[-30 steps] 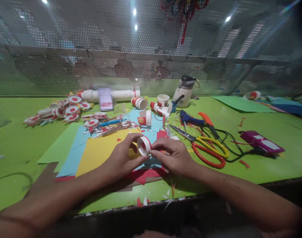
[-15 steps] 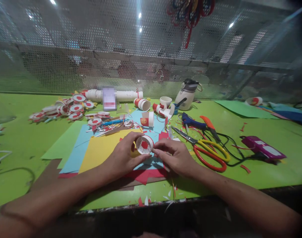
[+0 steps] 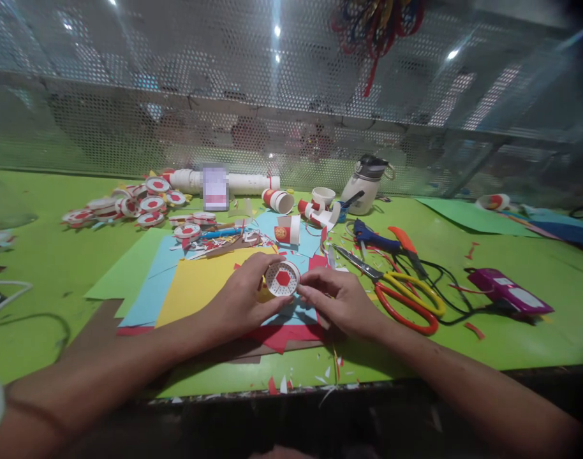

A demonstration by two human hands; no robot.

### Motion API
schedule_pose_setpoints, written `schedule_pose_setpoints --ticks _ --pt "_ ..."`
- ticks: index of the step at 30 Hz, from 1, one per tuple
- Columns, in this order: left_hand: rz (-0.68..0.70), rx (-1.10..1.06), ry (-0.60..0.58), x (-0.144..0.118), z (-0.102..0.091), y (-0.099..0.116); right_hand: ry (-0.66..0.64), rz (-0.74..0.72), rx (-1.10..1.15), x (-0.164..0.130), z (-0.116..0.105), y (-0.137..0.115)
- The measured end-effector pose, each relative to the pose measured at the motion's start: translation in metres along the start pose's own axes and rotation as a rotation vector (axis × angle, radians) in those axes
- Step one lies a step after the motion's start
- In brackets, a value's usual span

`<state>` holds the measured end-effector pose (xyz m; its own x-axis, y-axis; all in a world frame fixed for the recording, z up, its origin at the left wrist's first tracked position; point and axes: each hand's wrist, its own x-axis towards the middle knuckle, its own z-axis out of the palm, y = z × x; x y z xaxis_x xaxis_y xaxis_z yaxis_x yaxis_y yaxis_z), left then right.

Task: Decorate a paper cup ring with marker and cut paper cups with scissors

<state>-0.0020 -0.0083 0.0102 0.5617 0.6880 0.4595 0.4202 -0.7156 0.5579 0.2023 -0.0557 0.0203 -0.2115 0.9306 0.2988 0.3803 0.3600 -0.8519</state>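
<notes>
Cup bottom [image 3: 282, 278] now turned face-on, red hexagon showing, pinched between my left hand [image 3: 241, 299] and right hand [image 3: 337, 298], both grips clenched on its rim, just above the yellow sheet [image 3: 200, 287] on the bench [image 3: 511, 255].

Small white paper-cup disc [image 3: 282, 278], red hexagon centre, tilted up above coloured paper sheets [image 3: 203, 287]

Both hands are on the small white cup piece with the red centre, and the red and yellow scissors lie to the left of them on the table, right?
Not quite. In the head view both the left hand and right hand do hold the white cup piece with the red centre, but the red and yellow scissors lie to the right of them on the table.
</notes>
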Motion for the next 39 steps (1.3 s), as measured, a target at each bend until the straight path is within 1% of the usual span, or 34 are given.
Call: schedule_pose_setpoints --ticks 6,11,18,23,27,32,39 --pt "0.091 0.019 0.025 -0.0021 0.0018 0.0002 -0.04 0.122 0.142 0.0028 -0.0022 0.0007" --pt "0.084 0.028 0.023 -0.0017 0.002 0.0012 -0.076 0.188 0.216 0.0031 -0.0011 -0.0004" --pt "0.05 0.049 0.006 -0.0021 0.0025 0.0002 -0.095 0.243 0.277 0.0049 -0.0003 0.0016" --pt "0.056 0.068 0.003 -0.0025 0.0036 -0.0035 -0.12 0.353 0.397 0.0061 -0.0009 0.0001" --pt "0.076 0.049 0.0 -0.0036 0.005 -0.0057 -0.137 0.43 0.51 0.0083 -0.0017 0.004" --pt "0.067 0.046 -0.004 -0.0033 0.0058 -0.0054 -0.125 0.452 0.571 0.009 -0.0027 0.0076" --pt "0.06 0.053 0.005 -0.0031 0.0054 -0.0038 -0.128 0.447 0.58 0.0078 -0.0025 0.0034"
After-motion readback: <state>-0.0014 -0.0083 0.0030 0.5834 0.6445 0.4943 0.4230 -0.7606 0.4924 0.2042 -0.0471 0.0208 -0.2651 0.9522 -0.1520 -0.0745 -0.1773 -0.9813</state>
